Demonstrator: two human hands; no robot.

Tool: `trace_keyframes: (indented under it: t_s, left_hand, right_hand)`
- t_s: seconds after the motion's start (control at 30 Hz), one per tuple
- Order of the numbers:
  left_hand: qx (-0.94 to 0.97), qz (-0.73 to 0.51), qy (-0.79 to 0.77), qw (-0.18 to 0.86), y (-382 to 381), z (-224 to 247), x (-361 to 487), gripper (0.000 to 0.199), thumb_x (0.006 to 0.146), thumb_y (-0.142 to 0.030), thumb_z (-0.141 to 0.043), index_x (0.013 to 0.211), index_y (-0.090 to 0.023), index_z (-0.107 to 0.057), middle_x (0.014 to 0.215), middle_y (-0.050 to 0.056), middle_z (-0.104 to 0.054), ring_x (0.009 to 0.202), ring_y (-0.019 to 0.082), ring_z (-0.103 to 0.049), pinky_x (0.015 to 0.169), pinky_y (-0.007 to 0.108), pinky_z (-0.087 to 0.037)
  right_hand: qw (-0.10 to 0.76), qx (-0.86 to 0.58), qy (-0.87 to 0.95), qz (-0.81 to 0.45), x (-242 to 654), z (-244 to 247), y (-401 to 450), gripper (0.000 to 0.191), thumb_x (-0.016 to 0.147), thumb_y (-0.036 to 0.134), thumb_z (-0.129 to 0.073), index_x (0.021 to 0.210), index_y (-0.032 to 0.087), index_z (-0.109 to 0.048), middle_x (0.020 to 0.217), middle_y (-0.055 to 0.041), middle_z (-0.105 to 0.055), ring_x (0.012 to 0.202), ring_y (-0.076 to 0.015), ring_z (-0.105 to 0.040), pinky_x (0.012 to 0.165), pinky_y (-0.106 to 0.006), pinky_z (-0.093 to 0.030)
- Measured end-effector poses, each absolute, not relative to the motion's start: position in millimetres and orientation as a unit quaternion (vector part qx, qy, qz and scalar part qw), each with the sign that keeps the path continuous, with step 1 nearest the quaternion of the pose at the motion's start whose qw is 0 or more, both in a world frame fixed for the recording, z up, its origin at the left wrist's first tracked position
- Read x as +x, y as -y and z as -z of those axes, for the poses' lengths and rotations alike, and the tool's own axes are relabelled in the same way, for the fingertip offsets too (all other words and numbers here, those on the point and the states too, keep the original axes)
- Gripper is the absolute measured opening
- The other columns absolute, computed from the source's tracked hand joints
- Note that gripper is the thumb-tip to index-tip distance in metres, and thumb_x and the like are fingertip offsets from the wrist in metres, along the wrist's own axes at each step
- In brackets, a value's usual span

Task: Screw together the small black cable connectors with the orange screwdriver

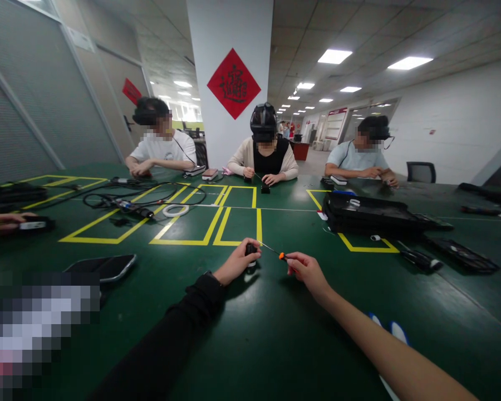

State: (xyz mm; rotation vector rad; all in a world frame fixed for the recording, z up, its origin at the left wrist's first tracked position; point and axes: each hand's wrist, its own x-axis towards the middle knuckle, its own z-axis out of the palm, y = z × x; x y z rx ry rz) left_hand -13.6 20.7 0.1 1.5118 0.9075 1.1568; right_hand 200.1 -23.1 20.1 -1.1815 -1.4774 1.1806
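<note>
Fingers of my left hand (pixel 237 264) are wrapped round a small black object (pixel 251 253) on the green table; its exact kind is too small to tell. In my right hand (pixel 307 272) is a screwdriver (pixel 282 256) with an orange and black handle. Its thin metal shaft points left and up, the tip close to the top of the black object. Whether the tip touches it, I cannot tell.
Yellow tape outlines mark the green table (pixel 242 345). Black cables (pixel 121 201) and a white tape roll (pixel 176 210) lie left of centre. On the right sits a black case (pixel 367 211). A phone (pixel 104 268) rests at left. Several co-workers sit around the table.
</note>
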Motion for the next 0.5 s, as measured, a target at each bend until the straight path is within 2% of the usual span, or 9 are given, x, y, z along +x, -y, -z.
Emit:
trace_keyframes:
  t_s: [0.17,0.33,0.5]
  left_hand:
    - [0.571,-0.456,-0.351,0.587,-26.6,7.3,-17.5,0.03,0.069,-0.019,-0.044,0.097,-0.017,-0.054,0.088,0.004,-0.057,0.082,0.016,-0.055,0.072,0.027,-0.041]
    - [0.564,-0.476,-0.33,0.588,-25.5,7.5,-18.3,0.024,0.068,-0.017,-0.042,0.088,-0.016,-0.055,0.09,0.004,-0.057,0.082,0.015,-0.055,0.075,0.028,-0.041]
    - [0.567,-0.466,-0.318,0.6,-20.4,0.1,-17.5,0.024,0.066,-0.015,-0.041,0.087,-0.015,-0.053,0.09,0.005,-0.058,0.083,0.016,-0.056,0.077,0.03,-0.041]
  right_hand:
    - [0.406,-0.48,0.615,-0.475,204.1,-18.9,20.0,0.025,0.074,0.032,-0.051,0.086,0.014,-0.063,0.053,0.0028,-0.052,0.041,-0.0051,-0.034,0.041,-0.018,-0.024]
    - [0.374,-0.496,0.626,-0.471,205.0,-23.3,20.1,0.021,0.072,0.029,-0.052,0.082,0.015,-0.063,0.05,0.0035,-0.052,0.042,-0.0062,-0.037,0.043,-0.02,-0.026]
    - [0.371,-0.5,0.632,-0.462,203.7,-26.6,23.6,0.019,0.072,0.027,-0.052,0.081,0.015,-0.063,0.05,0.0038,-0.052,0.044,-0.0069,-0.04,0.045,-0.02,-0.03]
